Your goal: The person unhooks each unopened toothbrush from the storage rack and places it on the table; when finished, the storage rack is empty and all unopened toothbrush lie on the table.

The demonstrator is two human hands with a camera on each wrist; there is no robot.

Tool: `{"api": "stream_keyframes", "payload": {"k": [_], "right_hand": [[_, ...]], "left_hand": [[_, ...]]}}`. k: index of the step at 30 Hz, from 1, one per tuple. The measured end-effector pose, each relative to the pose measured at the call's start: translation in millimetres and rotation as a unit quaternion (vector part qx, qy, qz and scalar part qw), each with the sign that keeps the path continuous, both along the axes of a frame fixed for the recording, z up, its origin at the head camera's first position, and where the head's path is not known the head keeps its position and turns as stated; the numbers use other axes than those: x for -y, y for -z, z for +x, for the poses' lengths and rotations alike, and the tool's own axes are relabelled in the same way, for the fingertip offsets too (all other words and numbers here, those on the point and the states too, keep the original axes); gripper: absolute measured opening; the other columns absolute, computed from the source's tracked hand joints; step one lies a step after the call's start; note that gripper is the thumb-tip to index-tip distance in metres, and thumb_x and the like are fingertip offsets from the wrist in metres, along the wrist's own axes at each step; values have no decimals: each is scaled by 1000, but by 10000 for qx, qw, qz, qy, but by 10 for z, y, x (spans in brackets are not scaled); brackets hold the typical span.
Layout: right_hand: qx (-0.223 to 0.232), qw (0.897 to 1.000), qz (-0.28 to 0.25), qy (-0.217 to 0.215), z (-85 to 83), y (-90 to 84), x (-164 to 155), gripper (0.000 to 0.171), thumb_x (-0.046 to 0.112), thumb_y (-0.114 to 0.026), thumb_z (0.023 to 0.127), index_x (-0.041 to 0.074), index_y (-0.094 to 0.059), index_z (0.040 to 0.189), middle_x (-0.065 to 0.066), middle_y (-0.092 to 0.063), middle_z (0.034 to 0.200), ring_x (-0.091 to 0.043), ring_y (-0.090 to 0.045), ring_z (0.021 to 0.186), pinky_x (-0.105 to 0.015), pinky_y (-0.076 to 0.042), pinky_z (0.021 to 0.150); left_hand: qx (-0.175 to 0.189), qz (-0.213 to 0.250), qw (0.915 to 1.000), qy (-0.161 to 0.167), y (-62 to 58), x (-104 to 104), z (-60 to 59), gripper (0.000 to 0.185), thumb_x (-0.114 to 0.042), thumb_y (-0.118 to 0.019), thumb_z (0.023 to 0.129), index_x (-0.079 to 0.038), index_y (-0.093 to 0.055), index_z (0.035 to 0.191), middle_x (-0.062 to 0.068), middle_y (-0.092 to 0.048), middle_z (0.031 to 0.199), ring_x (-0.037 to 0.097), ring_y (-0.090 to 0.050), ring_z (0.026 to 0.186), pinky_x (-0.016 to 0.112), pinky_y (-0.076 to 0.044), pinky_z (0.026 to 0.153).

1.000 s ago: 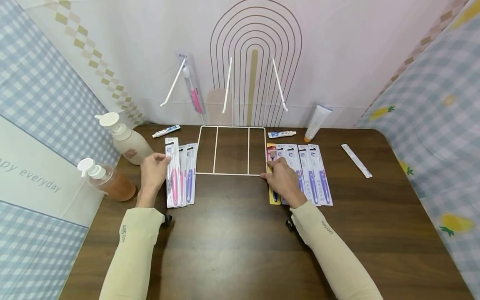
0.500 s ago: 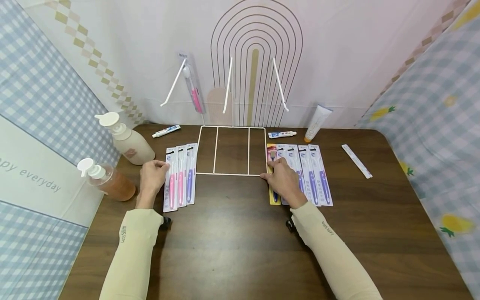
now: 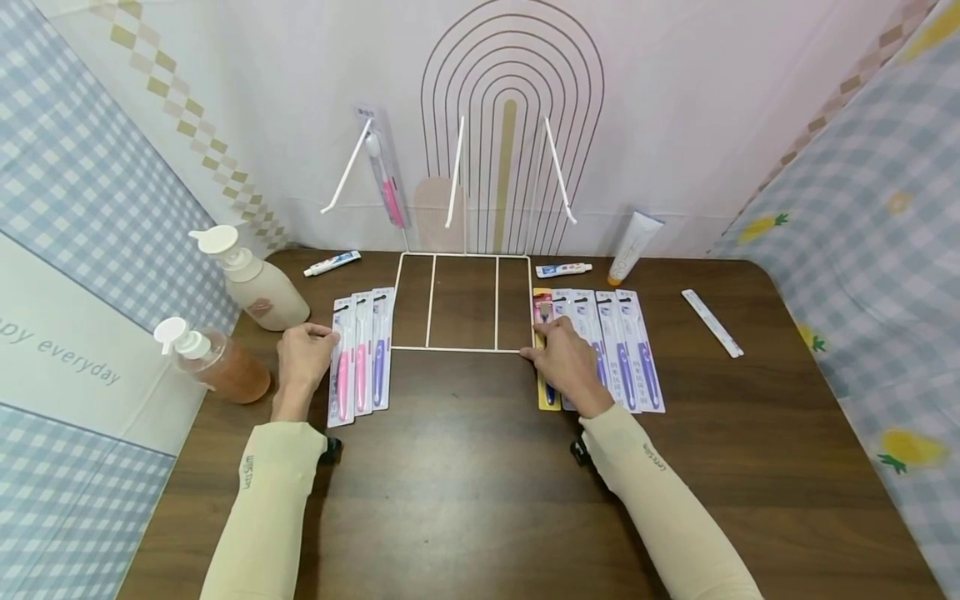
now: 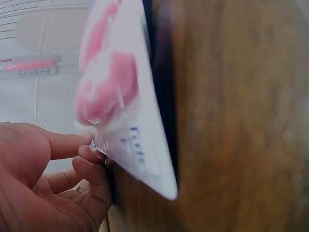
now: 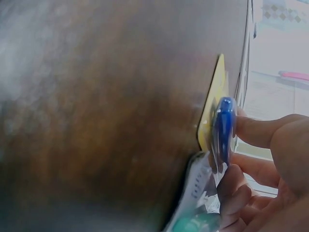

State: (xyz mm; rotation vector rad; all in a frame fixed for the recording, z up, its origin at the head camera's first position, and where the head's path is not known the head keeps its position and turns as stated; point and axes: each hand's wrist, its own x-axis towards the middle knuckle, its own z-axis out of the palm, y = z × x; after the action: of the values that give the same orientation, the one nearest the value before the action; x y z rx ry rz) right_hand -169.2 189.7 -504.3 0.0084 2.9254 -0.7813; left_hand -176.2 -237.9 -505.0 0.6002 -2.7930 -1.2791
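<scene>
In the head view, the left hand is seen touching the pink toothbrush pack at the table's nine o'clock. Only the left wrist view shows its curled fingers pinching the pack's edge. The right hand is shown by its wrist view pinching the yellow-backed blue toothbrush pack.

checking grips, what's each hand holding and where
Left hand pinches the pink toothbrush pack at its left edge. Right hand grips the yellow pack mid-length, both on the table.

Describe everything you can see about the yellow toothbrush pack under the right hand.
The yellow toothbrush pack is a flat card with a clear blister over a blue-handled brush. It lies flat on the brown table, lengthwise away from the person, leftmost in the right-hand row, along the white wire rack's base. The right hand rests on it, fingers against the blister. Its neighbour overlaps or abuts it; which is unclear.
</scene>
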Motion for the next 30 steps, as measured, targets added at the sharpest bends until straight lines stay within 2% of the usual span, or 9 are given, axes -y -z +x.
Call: {"api": "stream_keyframes", "payload": {"k": [5, 9, 15, 17, 19, 22, 26, 28, 30], "right_hand": [[-63, 10000, 40, -7, -75, 162, -44, 70, 45, -90, 100, 13, -70, 158, -23, -66, 137, -28, -65, 82, -42, -50, 63], [-40, 10000, 28, 56, -89, 156, -47, 70, 44, -91, 99, 14, -70, 158, -21, -67, 136, -26, -65, 81, -41, -50, 62], [-74, 10000, 53, 7, -76, 132, -26, 67, 43, -90, 100, 11, -71, 156, -21, -67, 137, -27, -66, 83, -43, -51, 63], [-143, 9999, 53, -4, -77, 171, -44, 67, 43, -90, 100, 11, -72, 156, -21, -67, 135, -26, -66, 82, -42, -50, 61], [-40, 10000, 13, 16, -58, 132, -35, 67, 42, -89, 101, 11, -70, 157, -21, -66, 136, -27, -66, 84, -41, -50, 62], [-61, 10000, -7, 18, -41, 114, -36, 67, 42, -89, 101, 11, -71, 157, -22, -66, 135, -28, -67, 84, -40, -49, 63], [-78, 10000, -13, -10, -29, 100, -28, 67, 43, -88, 101, 11, -71, 157, -22, -67, 136, -28, -68, 85, -42, -51, 65], [-113, 9999, -8, -24, -57, 159, -43, 68, 44, -89, 101, 11, -70, 158, -22, -67, 135, -27, -66, 83, -42, -50, 64], [-40, 10000, 3, 17, -43, 112, -24, 68, 43, -89, 101, 12, -69, 159, -21, -67, 136, -28, -67, 84, -43, -51, 66]], "left_hand": [[33, -45, 10000, -10, -91, -80, 54, 34, -22, -69, 109, 4, -81, 126, 23, -83, 111, 23, -70, 86, 30, -51, 71], [45, -58, 10000, -10, -110, -101, 61, 34, -23, -68, 110, 3, -81, 129, 26, -83, 118, 25, -72, 91, 30, -51, 72], [-327, 153, 9992, -146, -45, -65, -5, 31, -20, -70, 106, 4, -82, 122, 17, -83, 98, 18, -66, 76, 30, -50, 66], [-470, 208, 9986, -157, -6, -54, -65, 30, -20, -71, 106, 3, -82, 120, 12, -81, 91, 17, -65, 73, 30, -49, 64], [-574, 186, 9981, -156, 8, -70, -128, 31, -22, -71, 108, 3, -82, 123, 14, -81, 96, 19, -67, 78, 30, -51, 69], [-760, 180, 9969, -120, -76, -156, -185, 31, -21, -70, 111, 4, -81, 126, 19, -82, 106, 23, -68, 87, 29, -49, 75], [-1127, 359, 9929, -125, -229, -283, -294, 29, -17, -71, 111, 4, -80, 129, 21, -83, 115, 18, -66, 89, 26, -47, 75], [-1367, 562, 9890, -98, -195, -269, -442, 28, -16, -73, 110, 3, -81, 129, 14, -85, 111, 11, -67, 82, 22, -48, 71], [-1571, 760, 9846, -63, -195, -272, -577, 29, -16, -74, 109, 1, -82, 130, 7, -85, 106, 3, -67, 74, 17, -49, 68]]}}
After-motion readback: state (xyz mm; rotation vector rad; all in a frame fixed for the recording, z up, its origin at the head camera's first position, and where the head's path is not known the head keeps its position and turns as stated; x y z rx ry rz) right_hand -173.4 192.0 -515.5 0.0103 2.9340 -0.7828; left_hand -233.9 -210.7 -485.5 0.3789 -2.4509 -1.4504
